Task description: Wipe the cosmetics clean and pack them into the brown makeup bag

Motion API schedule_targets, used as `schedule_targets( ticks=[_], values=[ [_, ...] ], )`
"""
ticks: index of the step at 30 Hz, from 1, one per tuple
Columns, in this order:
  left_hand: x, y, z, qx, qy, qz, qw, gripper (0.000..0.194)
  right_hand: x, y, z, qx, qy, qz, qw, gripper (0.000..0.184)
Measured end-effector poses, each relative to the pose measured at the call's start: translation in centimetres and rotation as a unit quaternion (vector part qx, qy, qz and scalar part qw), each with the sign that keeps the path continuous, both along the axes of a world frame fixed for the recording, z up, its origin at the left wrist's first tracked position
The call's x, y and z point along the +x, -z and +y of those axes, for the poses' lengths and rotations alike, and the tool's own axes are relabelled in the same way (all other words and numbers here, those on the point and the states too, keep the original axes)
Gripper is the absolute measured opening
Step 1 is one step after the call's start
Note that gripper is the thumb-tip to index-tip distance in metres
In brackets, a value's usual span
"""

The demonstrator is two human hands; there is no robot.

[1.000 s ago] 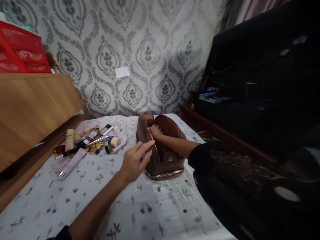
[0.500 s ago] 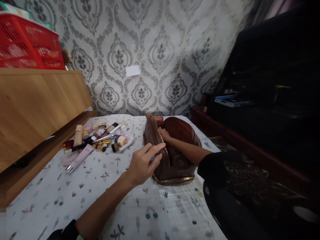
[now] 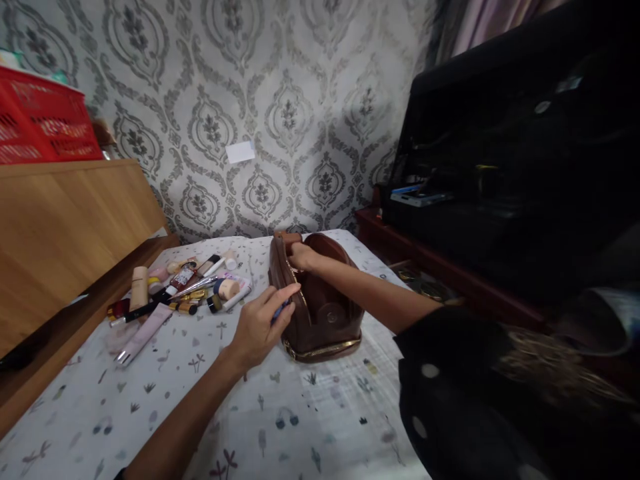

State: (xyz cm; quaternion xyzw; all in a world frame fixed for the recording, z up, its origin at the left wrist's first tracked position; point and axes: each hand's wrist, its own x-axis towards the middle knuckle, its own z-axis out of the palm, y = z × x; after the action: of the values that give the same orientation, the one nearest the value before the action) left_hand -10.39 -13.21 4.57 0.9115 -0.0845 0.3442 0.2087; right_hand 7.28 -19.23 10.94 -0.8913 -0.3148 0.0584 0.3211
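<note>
A brown leather bag [image 3: 325,313] with a gold zip stands on a white patterned sheet [image 3: 280,413]. My left hand [image 3: 260,327] is closed on a small blue item [image 3: 279,311], pinched at the bag's near left edge. My right hand [image 3: 300,257] grips the top of the bag at its far end, fingers curled over the rim by the zip. A heap of cosmetics [image 3: 185,283], tubes, small bottles and pencils, lies on the sheet to the left of the bag.
A wooden headboard [image 3: 65,233] runs along the left, with a red basket [image 3: 43,120] on top. A dark cabinet [image 3: 505,173] on a red-brown ledge stands at the right. Patterned wallpaper [image 3: 280,113] fills the back.
My right hand has come out of the bag's opening and now grips its top at the far end. My left hand stays pinched at the bag's left edge. The camera shifted.
</note>
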Motion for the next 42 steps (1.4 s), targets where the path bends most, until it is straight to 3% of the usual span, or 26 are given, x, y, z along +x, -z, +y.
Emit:
schedule_targets(
  ticks=[4,7,10,13,16,18,21,23,26,29,34,39,42],
  values=[
    [0.0,-0.3,0.1,-0.019,0.023,0.008,1.000,0.035,-1.5,-2.1,-4.7,0.081,-0.069,-0.064,0.992,0.025],
    [-0.1,-0.1,0.4,-0.029,0.030,0.019,0.999,0.035,-4.3,-1.4,-9.1,0.197,-0.131,-0.129,0.963,0.024],
    [-0.5,0.6,0.8,-0.039,0.016,0.008,0.999,0.038,-7.9,1.2,-12.4,0.271,-0.175,-0.258,0.911,0.024],
    [-1.2,1.7,1.5,-0.062,-0.026,0.012,0.998,0.043,-10.9,4.9,-13.3,0.286,-0.300,-0.374,0.830,0.024],
    [-1.8,3.0,2.4,-0.057,-0.056,0.026,0.996,0.036,-12.7,8.6,-12.1,0.243,-0.365,-0.392,0.809,0.017],
    [-2.1,3.8,3.3,-0.037,-0.077,0.032,0.996,0.029,-13.5,10.5,-10.4,0.216,-0.391,-0.374,0.813,0.017],
    [-2.4,4.5,5.3,0.001,-0.151,0.040,0.988,0.026,-14.5,12.3,-7.3,0.159,-0.397,-0.278,0.860,0.018],
    [-2.5,4.5,7.1,0.020,-0.238,0.054,0.970,0.026,-14.8,13.1,-5.0,0.150,-0.388,-0.190,0.889,0.025],
    [-2.3,3.9,10.3,0.025,-0.362,0.079,0.929,0.027,-14.9,14.4,-1.1,0.183,-0.344,-0.080,0.918,0.035],
    [-1.6,3.5,13.2,0.016,-0.419,0.094,0.903,0.030,-14.5,16.1,2.4,0.235,-0.249,0.029,0.939,0.036],
    [0.3,4.4,15.6,0.014,-0.443,0.154,0.883,0.039,-13.9,17.8,4.2,0.263,-0.229,0.054,0.936,0.035],
    [0.9,5.9,14.7,0.012,-0.424,0.170,0.889,0.059,-13.7,18.1,3.6,0.291,-0.230,0.057,0.927,0.031],
    [0.6,6.1,13.8,0.014,-0.398,0.146,0.906,0.055,-13.5,18.2,3.6,0.292,-0.243,0.052,0.924,0.031]
  ],
)
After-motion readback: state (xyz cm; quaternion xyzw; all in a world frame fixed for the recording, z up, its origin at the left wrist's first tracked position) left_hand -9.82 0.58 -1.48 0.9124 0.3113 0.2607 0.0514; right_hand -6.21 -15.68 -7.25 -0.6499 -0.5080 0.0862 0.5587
